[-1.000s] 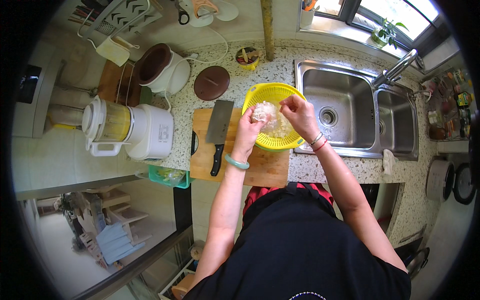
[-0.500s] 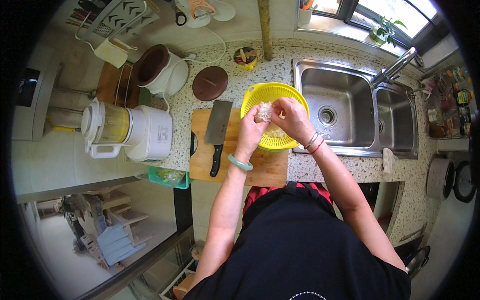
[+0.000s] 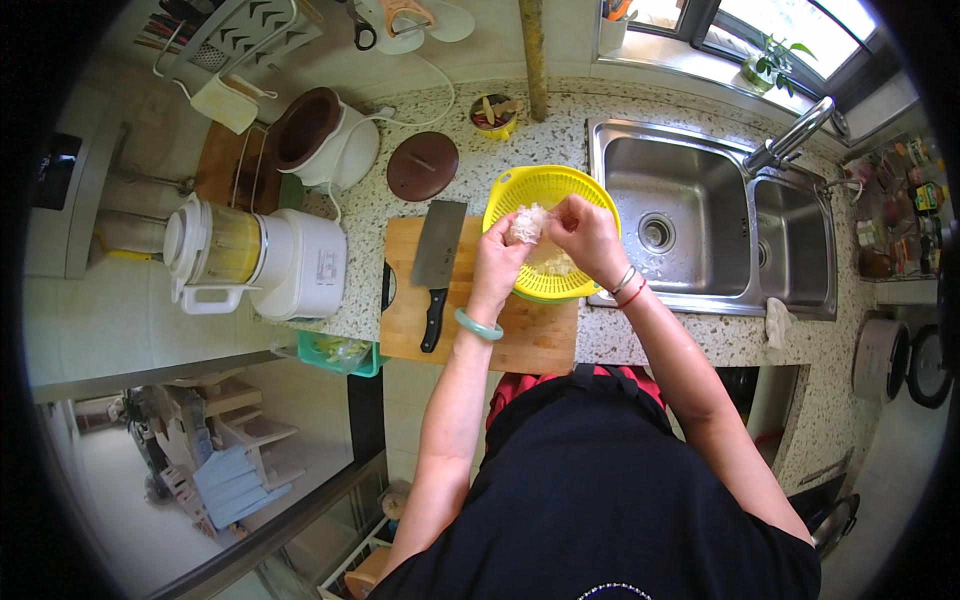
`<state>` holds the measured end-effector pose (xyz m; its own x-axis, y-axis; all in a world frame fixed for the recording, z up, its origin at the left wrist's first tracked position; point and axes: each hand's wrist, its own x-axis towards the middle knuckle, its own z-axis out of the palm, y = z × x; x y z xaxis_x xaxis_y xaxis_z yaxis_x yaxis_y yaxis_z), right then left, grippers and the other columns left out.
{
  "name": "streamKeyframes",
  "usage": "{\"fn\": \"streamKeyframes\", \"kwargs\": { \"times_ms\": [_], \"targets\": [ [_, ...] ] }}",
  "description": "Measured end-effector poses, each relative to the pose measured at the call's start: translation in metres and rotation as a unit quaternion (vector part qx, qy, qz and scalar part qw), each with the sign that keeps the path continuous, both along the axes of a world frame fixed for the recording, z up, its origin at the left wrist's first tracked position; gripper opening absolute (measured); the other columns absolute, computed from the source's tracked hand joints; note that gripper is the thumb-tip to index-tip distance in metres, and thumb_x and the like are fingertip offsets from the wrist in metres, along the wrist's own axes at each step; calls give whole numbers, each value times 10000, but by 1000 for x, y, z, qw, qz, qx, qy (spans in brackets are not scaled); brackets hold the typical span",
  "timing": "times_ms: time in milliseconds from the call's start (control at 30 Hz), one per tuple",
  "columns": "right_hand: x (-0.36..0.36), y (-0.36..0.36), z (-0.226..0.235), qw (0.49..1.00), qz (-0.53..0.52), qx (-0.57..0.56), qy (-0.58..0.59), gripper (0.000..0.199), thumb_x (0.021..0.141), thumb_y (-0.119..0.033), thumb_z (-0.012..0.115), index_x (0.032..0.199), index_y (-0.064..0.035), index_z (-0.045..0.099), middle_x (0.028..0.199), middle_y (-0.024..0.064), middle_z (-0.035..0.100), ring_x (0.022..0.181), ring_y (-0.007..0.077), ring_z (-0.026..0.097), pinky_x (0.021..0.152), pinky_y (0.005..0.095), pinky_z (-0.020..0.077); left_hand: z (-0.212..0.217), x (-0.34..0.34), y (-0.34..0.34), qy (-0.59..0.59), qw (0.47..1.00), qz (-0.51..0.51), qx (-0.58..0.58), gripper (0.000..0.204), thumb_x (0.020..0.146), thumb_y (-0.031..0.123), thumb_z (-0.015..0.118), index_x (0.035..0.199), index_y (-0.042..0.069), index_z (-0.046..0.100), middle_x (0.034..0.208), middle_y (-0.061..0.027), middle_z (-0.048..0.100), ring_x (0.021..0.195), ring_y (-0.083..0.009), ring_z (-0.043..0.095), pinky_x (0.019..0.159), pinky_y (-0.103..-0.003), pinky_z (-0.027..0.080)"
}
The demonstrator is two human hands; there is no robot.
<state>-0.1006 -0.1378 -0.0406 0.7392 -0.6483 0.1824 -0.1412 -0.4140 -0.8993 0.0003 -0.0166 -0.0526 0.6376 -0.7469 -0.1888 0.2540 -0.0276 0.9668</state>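
Note:
My left hand [image 3: 497, 262] grips a pale, frilly clump of white fungus [image 3: 527, 224] above a yellow colander [image 3: 557, 181]. Close by its right side, my right hand [image 3: 592, 238] is closed in a pinch; whatever its fingertips hold is too small to make out. Pale pieces [image 3: 553, 264] lie in the colander below, partly hidden by my hands. Left of the colander, a cleaver [image 3: 437, 250] with a black handle rests on a wooden cutting board [image 3: 520, 335].
A double steel sink [image 3: 676, 170] with a faucet [image 3: 790, 135] lies to the right. On the left stand a white blender [image 3: 300, 262] and a white cooker [image 3: 345, 150], its brown lid [image 3: 422, 166] on the counter. A small yellow cup [image 3: 495, 118] sits behind the colander.
My right fingertips have drawn slightly right, away from the white fungus, showing more of it. The left hand keeps its grip and has barely shifted.

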Motion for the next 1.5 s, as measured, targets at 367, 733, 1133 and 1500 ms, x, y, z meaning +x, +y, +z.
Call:
{"fn": "streamKeyframes", "kwargs": {
  "times_ms": [367,733,1133,1500],
  "targets": [
    [-9,-17,-4,994,-20,-100,-34,168,786,-65,642,946,-19,666,803,88,664,770,156,640,709,279,512,4,1,3,38,999,2,-17,321,866,-42,551,1184,-4,549,1062,-49,631,945,-112,604,847,-256,502],
    [-3,-7,16,997,52,-59,12,132,771,-122,670,802,-3,625,729,132,656,661,261,649,613,344,514,-1,1,-1,-101,994,-34,-3,252,859,3,635,1101,31,574,1011,-4,620,931,-75,569,840,-228,472],
    [-4,-8,-1,997,-23,-79,-1,96,728,-57,667,768,1,603,693,147,642,640,279,649,602,345,520,-2,0,4,-36,999,-24,-15,267,859,-56,575,1114,22,566,1021,-23,623,944,-97,590,857,-251,487],
    [-8,-11,15,993,58,100,23,200,811,-152,655,930,7,670,774,133,666,698,180,642,673,298,510,1,5,7,46,996,-47,-56,353,866,-62,551,1202,32,498,1135,-37,580,1017,-122,576,889,-266,487]
  ]
}}
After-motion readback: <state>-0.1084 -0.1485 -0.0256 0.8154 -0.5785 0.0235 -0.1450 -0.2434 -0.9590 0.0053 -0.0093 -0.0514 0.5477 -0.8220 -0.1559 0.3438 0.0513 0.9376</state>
